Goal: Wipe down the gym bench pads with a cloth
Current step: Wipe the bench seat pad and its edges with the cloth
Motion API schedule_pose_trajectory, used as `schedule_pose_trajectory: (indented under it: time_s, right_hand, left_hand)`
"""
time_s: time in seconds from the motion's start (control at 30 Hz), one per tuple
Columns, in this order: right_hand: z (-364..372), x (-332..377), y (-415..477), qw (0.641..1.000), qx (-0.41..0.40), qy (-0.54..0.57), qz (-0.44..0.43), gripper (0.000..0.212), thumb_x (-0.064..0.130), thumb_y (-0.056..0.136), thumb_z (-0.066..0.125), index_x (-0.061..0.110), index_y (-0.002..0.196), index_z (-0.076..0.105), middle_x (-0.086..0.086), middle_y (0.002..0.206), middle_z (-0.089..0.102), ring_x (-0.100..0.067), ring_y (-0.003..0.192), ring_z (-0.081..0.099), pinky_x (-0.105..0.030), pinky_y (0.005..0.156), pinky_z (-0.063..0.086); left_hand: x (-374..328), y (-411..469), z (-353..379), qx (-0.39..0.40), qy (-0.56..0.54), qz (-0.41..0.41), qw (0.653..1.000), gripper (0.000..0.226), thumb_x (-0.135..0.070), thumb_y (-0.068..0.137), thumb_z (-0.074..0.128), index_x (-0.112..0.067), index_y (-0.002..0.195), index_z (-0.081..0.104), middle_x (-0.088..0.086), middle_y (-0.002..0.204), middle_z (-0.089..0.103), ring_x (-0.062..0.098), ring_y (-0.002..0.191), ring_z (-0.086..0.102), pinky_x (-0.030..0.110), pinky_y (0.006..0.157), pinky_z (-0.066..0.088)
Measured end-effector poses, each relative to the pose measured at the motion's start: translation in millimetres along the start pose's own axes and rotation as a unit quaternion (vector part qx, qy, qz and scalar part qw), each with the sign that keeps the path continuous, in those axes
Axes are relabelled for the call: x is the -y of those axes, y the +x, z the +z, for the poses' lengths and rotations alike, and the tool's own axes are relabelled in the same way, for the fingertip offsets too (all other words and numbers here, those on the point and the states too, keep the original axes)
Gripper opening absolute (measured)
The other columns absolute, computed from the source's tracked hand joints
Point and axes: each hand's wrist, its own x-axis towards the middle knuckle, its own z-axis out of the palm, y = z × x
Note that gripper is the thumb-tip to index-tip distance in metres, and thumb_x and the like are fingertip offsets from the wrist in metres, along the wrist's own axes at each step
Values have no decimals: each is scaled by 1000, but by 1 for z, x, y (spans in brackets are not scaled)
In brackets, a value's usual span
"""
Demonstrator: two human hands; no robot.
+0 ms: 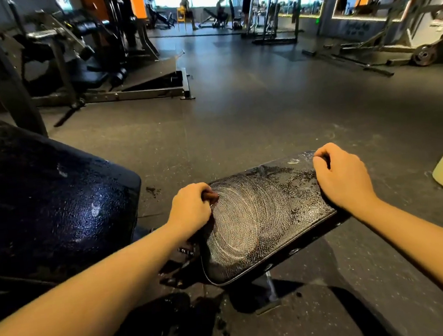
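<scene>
Forearms (104, 280) frame the seat pad (303, 200). My left hand (191, 208) curls round a brown wad (210, 195), maybe the cloth; right hand (341, 176) curled at far corner, hold unclear. Soap swirls (246, 219) cover pad, back pad (43, 196) wet: wiping unfinished.

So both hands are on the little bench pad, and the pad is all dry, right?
Not quite: the pad isn't dry. The head view shows both hands, the left hand gripping a brownish cloth and the right hand, on the little bench pad, but it is wet, with whitish soapy swirls across it.
</scene>
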Motion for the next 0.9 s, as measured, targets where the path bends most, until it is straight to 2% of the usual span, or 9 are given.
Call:
schedule_pose_trajectory:
  time_s: [0.1, 0.23, 0.43, 0.47, 0.57, 0.63, 0.7, 0.8, 0.9]
  right_hand:
    - [-1, 0, -2, 1000, -10, 21, 13, 16, 20, 102, 46, 14, 97, 61, -2, 76, 66, -19, 68, 58, -37, 62, 41]
    - [1, -1, -1, 998, -20, 50, 28, 15, 23, 102, 49, 16, 99, 61, -3, 83, 68, -24, 77, 62, -38, 67, 42]
    - [-2, 4, -3, 992, -26, 99, 70, 8, 22, 103, 50, 22, 105, 58, 4, 84, 65, -20, 77, 61, -39, 70, 47]
    - [-2, 5, -4, 993, -28, 96, 69, 8, 23, 103, 49, 23, 105, 57, 6, 83, 65, -18, 76, 61, -38, 68, 46]
    - [1, 4, -3, 993, -34, 84, 72, 11, 24, 103, 50, 21, 107, 59, 6, 82, 65, -12, 73, 60, -38, 67, 45]
    - [2, 2, -3, 993, -46, 84, 69, 11, 23, 101, 52, 18, 104, 62, 5, 84, 67, -15, 75, 61, -41, 72, 48]
    - [3, 2, -3, 992, -59, 86, 64, 12, 23, 100, 54, 15, 102, 63, 3, 88, 67, -20, 81, 62, -43, 77, 51]
    - [2, 6, -4, 993, -62, 82, 56, 12, 23, 99, 56, 13, 100, 64, -2, 90, 68, -25, 84, 63, -44, 79, 51]
    - [1, 8, -5, 996, -45, 54, 57, 14, 24, 100, 53, 14, 99, 62, -2, 88, 68, -25, 80, 61, -39, 74, 46]
  left_hand:
    - [-9, -11, 22, -40, -10, 0, 999, 28, -13, 96, 61, -17, 122, 71, 9, 115, 64, 31, 111, 59, 34, 91, 41]
    - [-9, -56, 24, -57, -25, 123, 990, 30, -25, 101, 59, -16, 127, 68, 0, 112, 60, 21, 106, 56, 25, 93, 40]
    - [-24, -78, 4, 58, -39, 347, 935, 32, -20, 101, 55, -9, 129, 65, 2, 120, 65, 18, 102, 59, 27, 92, 46]
    - [-18, -63, 6, 52, -27, 324, 944, 29, -18, 100, 59, -10, 126, 66, 1, 118, 67, 18, 102, 59, 28, 92, 46]
    - [-2, 4, 15, -43, -25, 126, 991, 21, -13, 92, 71, -15, 113, 71, 2, 109, 71, 26, 103, 64, 34, 92, 47]
    - [-1, 37, 21, -74, -62, 10, 995, 18, -13, 92, 70, -15, 110, 74, 4, 109, 71, 29, 107, 64, 36, 92, 47]
    - [-12, 37, 29, -105, -97, -22, 989, 17, -11, 93, 68, -16, 108, 75, 3, 109, 71, 26, 107, 64, 36, 92, 47]
    - [-40, -39, 35, -89, -126, 114, 981, 25, -4, 91, 66, -19, 109, 73, -5, 110, 69, 17, 104, 63, 35, 96, 48]
    - [-44, -110, 27, -3, -150, 281, 948, 33, -2, 91, 61, -11, 122, 67, -1, 119, 64, 18, 109, 59, 29, 100, 45]
